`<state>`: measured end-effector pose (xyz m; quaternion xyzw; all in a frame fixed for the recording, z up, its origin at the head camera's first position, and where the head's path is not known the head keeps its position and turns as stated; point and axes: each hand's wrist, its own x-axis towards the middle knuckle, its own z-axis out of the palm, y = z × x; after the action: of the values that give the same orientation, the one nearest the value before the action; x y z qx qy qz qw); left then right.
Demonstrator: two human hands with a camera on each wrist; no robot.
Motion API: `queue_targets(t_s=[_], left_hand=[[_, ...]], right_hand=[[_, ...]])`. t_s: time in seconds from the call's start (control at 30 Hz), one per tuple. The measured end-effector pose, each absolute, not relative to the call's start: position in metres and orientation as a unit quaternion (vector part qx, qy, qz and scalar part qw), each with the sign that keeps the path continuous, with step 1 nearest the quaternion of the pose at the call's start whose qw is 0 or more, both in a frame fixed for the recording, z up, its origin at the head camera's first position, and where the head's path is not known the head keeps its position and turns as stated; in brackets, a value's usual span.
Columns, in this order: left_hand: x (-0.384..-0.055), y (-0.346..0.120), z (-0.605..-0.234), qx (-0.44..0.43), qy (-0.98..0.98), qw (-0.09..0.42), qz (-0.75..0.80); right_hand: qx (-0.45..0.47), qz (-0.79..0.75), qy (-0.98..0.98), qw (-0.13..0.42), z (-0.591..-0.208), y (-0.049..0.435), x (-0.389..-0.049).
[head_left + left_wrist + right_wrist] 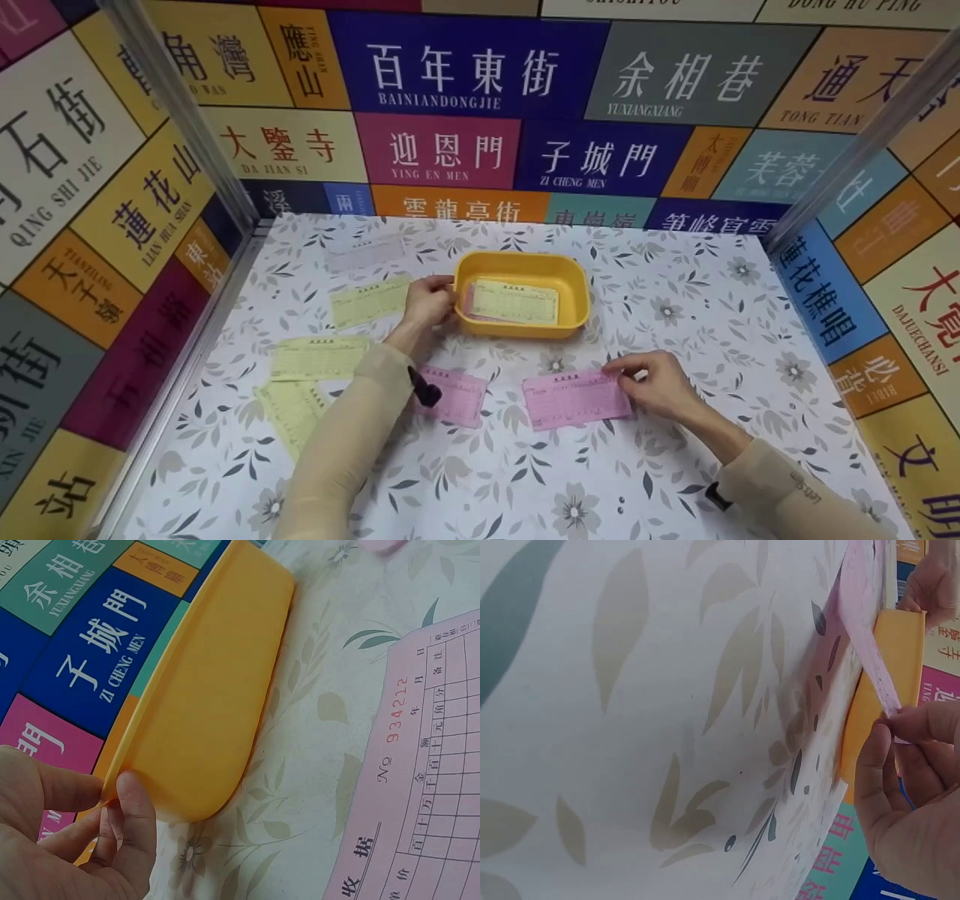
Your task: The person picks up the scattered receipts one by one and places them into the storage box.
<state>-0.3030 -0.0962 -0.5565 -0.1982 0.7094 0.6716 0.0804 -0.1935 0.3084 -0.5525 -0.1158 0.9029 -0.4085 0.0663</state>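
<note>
My left hand (430, 301) pinches the left rim of a yellow plastic basin (525, 330) between thumb and fingers; the left wrist view shows this grip up close. Inside the basin lie yellow receipt slips (516, 302) with a pink edge showing beneath. In front of it, my right hand (660, 386) pinches a pink receipt slip (576, 401) by its right end. The right wrist view shows that slip (870, 652) raised off the tabletop at the pinched end. Another pink receipt (461, 397) lies on the table, partly hidden behind my left forearm.
Left of the basin lie yellow receipts (371, 300) (319, 356), the lowest one (289, 409) tilted and partly covered by my sleeve. A whitish slip (366, 253) lies farther back. Panels printed with Chinese street names (465, 67) wall the back and sides of the flower-patterned table (675, 480).
</note>
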Motion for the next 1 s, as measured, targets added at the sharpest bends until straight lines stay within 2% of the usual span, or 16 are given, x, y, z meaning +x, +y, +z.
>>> queue_targets(t_s=[0.4,0.77,1.0], left_hand=[[-0.303,-0.097,-0.556,-0.211,0.706,0.089,0.671],[-0.303,-0.096,-0.556,-0.220,0.700,0.093,0.673],[-0.302,-0.098,-0.559,-0.180,0.713,0.068,0.675]], right_hand=[[-0.137,-0.463,0.876,-0.004,-0.552,0.303,-0.195],[-0.137,-0.553,0.822,-0.002,-0.533,0.300,-0.204],[-0.100,-0.590,0.801,-0.006,-0.516,0.296,-0.219]])
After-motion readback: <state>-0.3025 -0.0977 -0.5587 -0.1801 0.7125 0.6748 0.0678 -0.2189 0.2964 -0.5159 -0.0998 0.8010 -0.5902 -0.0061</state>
